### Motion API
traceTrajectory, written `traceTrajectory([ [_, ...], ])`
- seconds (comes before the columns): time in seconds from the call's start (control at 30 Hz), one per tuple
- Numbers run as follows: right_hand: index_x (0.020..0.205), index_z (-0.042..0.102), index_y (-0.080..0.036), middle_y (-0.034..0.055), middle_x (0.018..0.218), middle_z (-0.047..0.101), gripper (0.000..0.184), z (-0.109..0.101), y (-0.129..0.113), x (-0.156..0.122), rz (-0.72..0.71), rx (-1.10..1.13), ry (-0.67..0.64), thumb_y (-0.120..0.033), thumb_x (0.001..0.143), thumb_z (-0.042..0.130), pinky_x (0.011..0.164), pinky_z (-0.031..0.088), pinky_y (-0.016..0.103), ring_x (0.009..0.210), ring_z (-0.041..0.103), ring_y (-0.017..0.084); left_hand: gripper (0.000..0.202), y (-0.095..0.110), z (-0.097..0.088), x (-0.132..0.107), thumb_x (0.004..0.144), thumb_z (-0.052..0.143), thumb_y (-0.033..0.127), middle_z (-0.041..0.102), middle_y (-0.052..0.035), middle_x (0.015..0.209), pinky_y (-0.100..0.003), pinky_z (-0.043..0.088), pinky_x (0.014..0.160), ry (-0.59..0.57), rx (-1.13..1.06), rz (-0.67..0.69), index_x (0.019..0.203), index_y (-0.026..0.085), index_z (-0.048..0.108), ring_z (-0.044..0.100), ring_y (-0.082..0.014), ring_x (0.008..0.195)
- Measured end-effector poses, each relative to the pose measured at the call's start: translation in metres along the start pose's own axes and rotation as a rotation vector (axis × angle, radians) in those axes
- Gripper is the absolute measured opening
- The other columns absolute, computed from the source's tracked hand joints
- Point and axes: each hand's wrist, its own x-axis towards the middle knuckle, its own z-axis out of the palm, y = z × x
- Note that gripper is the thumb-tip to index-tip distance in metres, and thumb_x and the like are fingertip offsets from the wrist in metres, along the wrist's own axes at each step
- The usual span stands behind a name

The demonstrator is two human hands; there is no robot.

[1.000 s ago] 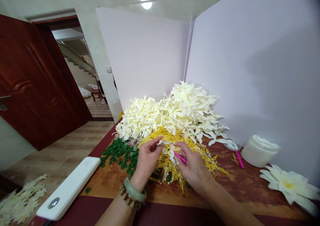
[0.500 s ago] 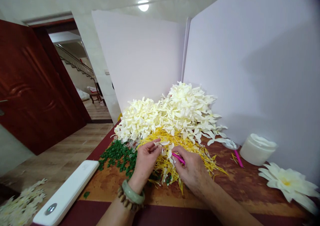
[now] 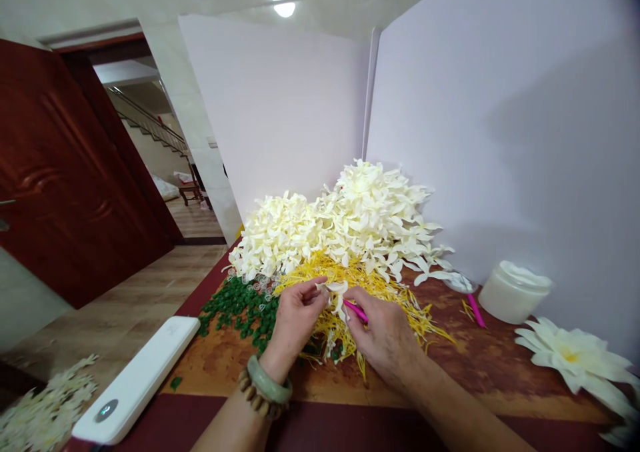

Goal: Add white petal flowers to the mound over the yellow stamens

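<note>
My left hand (image 3: 295,319) pinches a small white flower piece (image 3: 336,288) over a heap of yellow strips (image 3: 395,305). My right hand (image 3: 385,335) is closed round a pink tool (image 3: 356,311), whose tip meets the white piece. Both hands are close together above the brown table (image 3: 240,365). Behind them rises a big pile of white petals (image 3: 350,225). A patch of small green pieces (image 3: 240,305) lies just left of my left hand.
A white flat device (image 3: 137,375) lies at the table's left edge. A white jar (image 3: 514,291), a second pink tool (image 3: 476,310) and a finished white flower (image 3: 575,362) sit at right. White boards (image 3: 500,139) stand behind. More white petals (image 3: 40,412) lie low left.
The hands have stayed together over the yellow strips, working the white piece with small finger movements. The view has shifted slightly.
</note>
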Motion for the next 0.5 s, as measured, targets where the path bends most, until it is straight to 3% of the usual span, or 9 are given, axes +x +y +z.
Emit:
traceTrajectory([
  [0.17,0.083,0.054,-0.019,0.0003,0.062,0.060,0.014,0.0035,-0.0010,0.0000,-0.001,-0.042,0.015,-0.018,0.079,0.040,0.052,0.033,0.022,0.054,0.056,0.015,0.033,0.0011,0.0069,-0.0069,0.063,0.067,0.024,0.071,-0.0074,0.083,-0.025,0.048,0.069,-0.127,-0.010,0.008,0.094,0.012,0.067,0.063,-0.0167,0.073],
  [0.3,0.092,0.051,-0.018,-0.0008,0.058,0.059,0.017,0.0050,-0.0004,0.0003,0.017,-0.048,0.031,-0.019,0.079,0.041,0.049,0.032,0.022,0.051,0.057,0.015,0.032,0.0026,0.0074,-0.0087,0.065,0.066,0.023,0.070,-0.0081,0.089,-0.027,0.048,0.075,-0.151,-0.004,0.017,0.095,0.013,0.066,0.063,-0.0180,0.081],
  [0.5,0.086,0.049,-0.018,-0.0013,0.053,0.057,0.011,0.0065,0.0002,-0.0003,0.006,-0.152,0.025,-0.019,0.078,0.041,0.045,0.026,0.023,0.047,0.057,0.016,0.034,0.0026,0.0037,-0.0091,0.070,0.062,0.027,0.070,-0.0089,0.089,-0.032,0.048,0.077,-0.179,0.091,0.027,0.099,0.012,0.065,0.062,-0.0210,0.082],
])
